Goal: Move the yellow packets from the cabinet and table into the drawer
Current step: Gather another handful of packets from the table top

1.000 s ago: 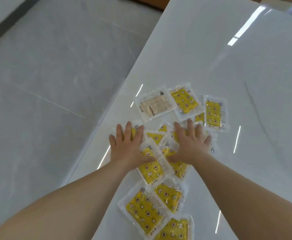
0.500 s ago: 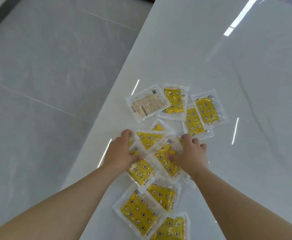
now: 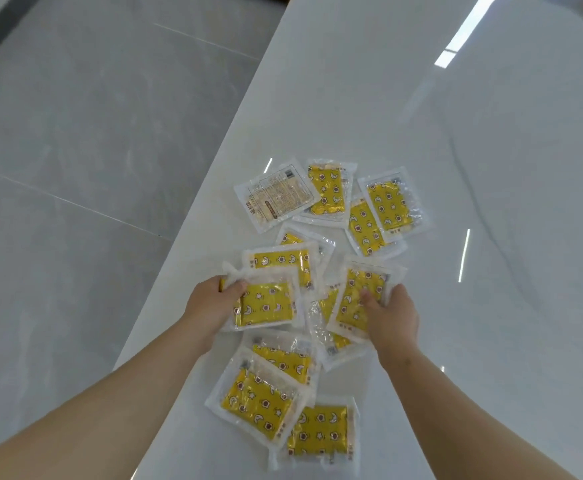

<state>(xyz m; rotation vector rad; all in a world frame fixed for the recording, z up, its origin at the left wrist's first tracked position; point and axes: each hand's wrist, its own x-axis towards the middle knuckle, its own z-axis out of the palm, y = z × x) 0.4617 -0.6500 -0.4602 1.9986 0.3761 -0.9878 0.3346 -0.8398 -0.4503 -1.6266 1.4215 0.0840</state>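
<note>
Table: A glossy white table (image 3: 439, 150) fills the right of the view. Its long left edge runs diagonally toward the person, and the top stretches wide to the right of and beyond the pile, giving the most room for moving.

Floor: A grey tiled floor (image 3: 75, 150) lies beyond that edge. Anything nudged leftward would likely drop to it.

Scatter: The yellow packets (image 3: 258, 400) lie strewn and overlapping on the table, close to its left edge. Neither drawer nor cabinet is in view.

Left hand: The left hand (image 3: 210, 303) grasps a star-and-moon packet (image 3: 265, 303) by its left side, thumb on top. A second packet (image 3: 279, 263) fans out just behind it, apparently part of the same bunch, gathered so several can travel at once.

Right hand: The right hand (image 3: 392, 318) grips a tilted packet (image 3: 355, 299) from its right side, thumb pressed on the yellow face. Crumpled packets sit beneath it, though it is unclear whether the fingers hold them too.

Far cluster: Three face-up packets (image 3: 383, 206) overlap beyond the hands, well in from the edge and untouched.

Near pair: Two packets (image 3: 321, 434) lie between the forearms, easy to reach.

Flipped packet: One label-side-up packet (image 3: 278, 197) lies nearest the left edge and is best drawn inward.
</note>
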